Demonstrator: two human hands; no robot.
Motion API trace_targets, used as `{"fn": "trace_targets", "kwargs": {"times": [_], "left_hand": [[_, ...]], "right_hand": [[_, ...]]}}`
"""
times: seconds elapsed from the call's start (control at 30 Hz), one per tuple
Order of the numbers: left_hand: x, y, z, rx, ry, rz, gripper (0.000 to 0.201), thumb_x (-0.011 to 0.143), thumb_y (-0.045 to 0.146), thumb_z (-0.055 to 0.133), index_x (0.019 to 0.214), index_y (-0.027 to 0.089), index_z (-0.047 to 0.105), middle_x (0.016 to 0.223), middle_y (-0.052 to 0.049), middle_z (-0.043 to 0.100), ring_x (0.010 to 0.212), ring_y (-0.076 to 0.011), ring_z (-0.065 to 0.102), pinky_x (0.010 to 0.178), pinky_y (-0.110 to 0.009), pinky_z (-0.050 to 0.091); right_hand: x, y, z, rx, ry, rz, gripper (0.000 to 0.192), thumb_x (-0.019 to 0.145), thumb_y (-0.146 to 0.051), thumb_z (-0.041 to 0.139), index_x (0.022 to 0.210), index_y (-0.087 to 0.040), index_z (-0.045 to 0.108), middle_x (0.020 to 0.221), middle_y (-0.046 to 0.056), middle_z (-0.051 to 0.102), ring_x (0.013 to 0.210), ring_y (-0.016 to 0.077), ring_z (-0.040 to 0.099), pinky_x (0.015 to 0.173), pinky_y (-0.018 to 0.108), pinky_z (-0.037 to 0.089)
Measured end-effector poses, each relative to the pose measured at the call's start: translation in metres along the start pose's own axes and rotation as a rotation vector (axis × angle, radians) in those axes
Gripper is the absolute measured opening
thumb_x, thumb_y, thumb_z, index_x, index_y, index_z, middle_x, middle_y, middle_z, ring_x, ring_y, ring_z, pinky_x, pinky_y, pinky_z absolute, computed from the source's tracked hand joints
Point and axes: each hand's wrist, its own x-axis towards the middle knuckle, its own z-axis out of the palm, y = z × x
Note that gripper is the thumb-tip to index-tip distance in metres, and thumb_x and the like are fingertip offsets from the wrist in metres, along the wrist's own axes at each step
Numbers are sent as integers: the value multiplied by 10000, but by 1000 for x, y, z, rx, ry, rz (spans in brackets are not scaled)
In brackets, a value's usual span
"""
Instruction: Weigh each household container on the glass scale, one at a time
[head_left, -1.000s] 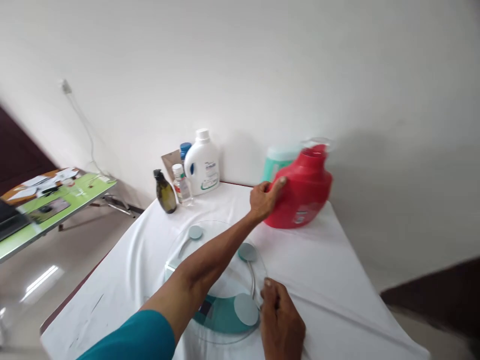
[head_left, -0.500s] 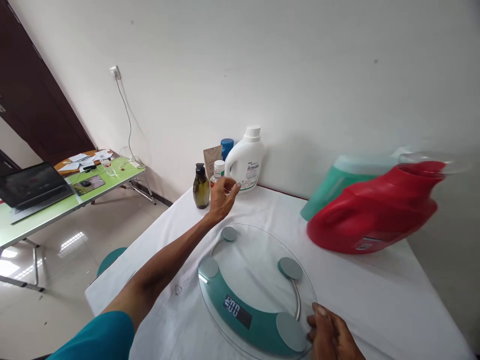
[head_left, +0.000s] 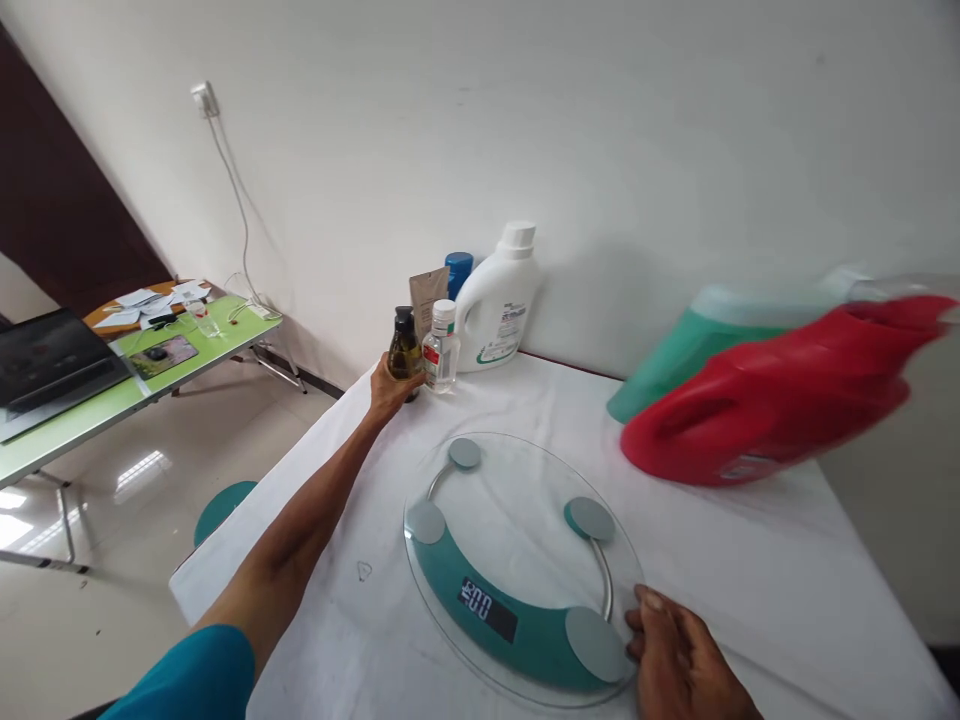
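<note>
My left hand (head_left: 391, 388) closes its grip around the dark bottle (head_left: 403, 346) at the counter's (head_left: 750, 570) far edge, best lifted straight to spare the clear bottle (head_left: 441, 346), while my right hand (head_left: 679, 665) lies open, steadying the scale (head_left: 517, 560).

Dark olive-brown bottle (head_left: 404, 350), black cap. Clear small bottle (head_left: 439, 350), white cap, red label patch. White jug (head_left: 496, 305). Red jug (head_left: 772, 400); green jug (head_left: 690, 345) behind. Clear glass scale (head_left: 517, 565), teal band, grey pads. White tabletop (head_left: 750, 570).
</note>
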Motion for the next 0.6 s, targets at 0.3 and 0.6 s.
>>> {"fn": "trace_targets", "kwargs": {"times": [0.3, 0.6], "left_hand": [[-29, 35, -30, -176, 112, -38, 425, 622, 346, 868, 973, 153, 726, 955, -85, 774, 877, -239, 721, 825, -386, 590], [-115, 107, -42, -309, -287, -10, 433, 575, 379, 907, 885, 126, 741, 874, -95, 774, 775, -230, 711, 728, -363, 588]], "right_hand": [[-6, -4, 3, 77, 31, -103, 537, 858, -724, 381, 784, -246, 615, 760, 103, 741, 641, 269, 673, 689, 386, 499], [-8, -6, 4, 126, 26, -159, 575, 871, -758, 398, 793, -237, 631, 762, 112, 740, 660, 280, 666, 711, 394, 489]]}}
